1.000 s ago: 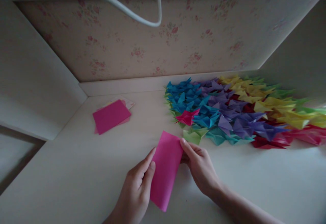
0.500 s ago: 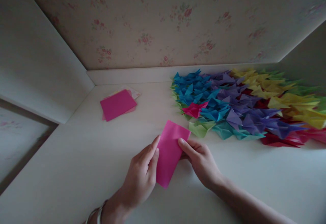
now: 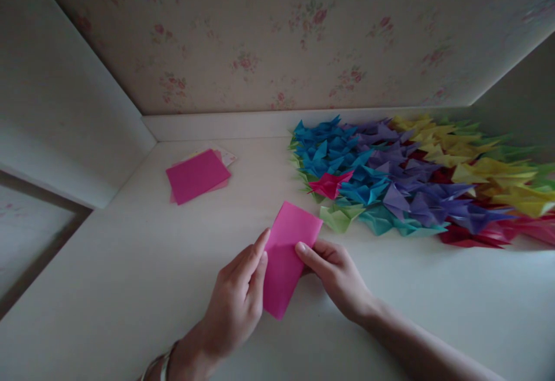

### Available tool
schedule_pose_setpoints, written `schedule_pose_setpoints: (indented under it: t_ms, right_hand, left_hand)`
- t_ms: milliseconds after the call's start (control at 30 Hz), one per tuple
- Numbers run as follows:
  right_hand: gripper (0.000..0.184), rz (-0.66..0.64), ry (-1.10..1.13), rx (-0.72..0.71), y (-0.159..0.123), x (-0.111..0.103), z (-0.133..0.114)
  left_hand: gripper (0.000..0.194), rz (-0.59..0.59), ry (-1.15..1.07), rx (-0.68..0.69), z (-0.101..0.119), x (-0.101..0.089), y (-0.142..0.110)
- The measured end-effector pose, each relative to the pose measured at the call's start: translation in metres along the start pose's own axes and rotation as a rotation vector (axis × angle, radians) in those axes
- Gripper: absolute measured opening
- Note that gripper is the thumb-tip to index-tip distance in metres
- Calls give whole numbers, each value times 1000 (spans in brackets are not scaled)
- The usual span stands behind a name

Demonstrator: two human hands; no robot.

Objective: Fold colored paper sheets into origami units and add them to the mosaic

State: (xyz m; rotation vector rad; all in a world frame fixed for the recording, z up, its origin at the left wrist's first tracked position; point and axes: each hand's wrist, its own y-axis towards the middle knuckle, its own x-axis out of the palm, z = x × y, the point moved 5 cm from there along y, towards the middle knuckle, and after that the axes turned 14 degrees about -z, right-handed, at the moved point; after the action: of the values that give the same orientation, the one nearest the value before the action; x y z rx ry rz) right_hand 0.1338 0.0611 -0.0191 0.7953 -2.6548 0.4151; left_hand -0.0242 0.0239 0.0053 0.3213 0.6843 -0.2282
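A pink sheet of origami paper (image 3: 287, 254), folded into a narrow rectangle, is held tilted just over the white table. My left hand (image 3: 238, 291) is closed along its left long edge, thumb and forefinger against the paper. From the right, my right hand (image 3: 336, 274) pinches the other long edge, thumb on the front face and fingers behind, partly hidden. A single pink folded paper piece (image 3: 330, 184) lies beyond the sheet, at the left edge of many other folded pieces.
Rows of folded paper pieces in blue (image 3: 325, 150), purple (image 3: 399, 167), yellow (image 3: 498, 178) and other colours cover the right rear of the table (image 3: 130, 288). A small stack of pink paper (image 3: 198, 176) lies at the back left. A flowered wall (image 3: 260, 40) rises behind.
My right thumb has slid slightly down and left along the pink paper's face. Both hands keep hold of the sheet. The whole view has shifted slightly.
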Motion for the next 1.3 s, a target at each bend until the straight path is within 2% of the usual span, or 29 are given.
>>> schedule_pose_setpoints:
  t_ms: [100, 500, 700, 933, 1200, 1300]
  right_hand:
    - [37, -47, -14, 8, -1, 3, 1]
    - [40, -102, -50, 36, -4, 7, 2]
    - [47, -199, -112, 78, -4, 8, 10]
    - [49, -277, -210, 91, -5, 14, 5]
    - [46, -343, -308, 115, -8, 15, 11]
    - [42, -417, -321, 164, -9, 18, 14]
  left_hand:
    - [42, -1, 1, 8, 1, 0, 0]
    - [41, 16, 14, 7, 0, -1, 0]
    - [40, 53, 32, 15, 2, -3, 1]
    - [43, 74, 26, 8, 1, -4, -1]
    - [41, 94, 36, -27, 0, -6, -3]
    - [40, 111, 38, -47, 0, -6, -3]
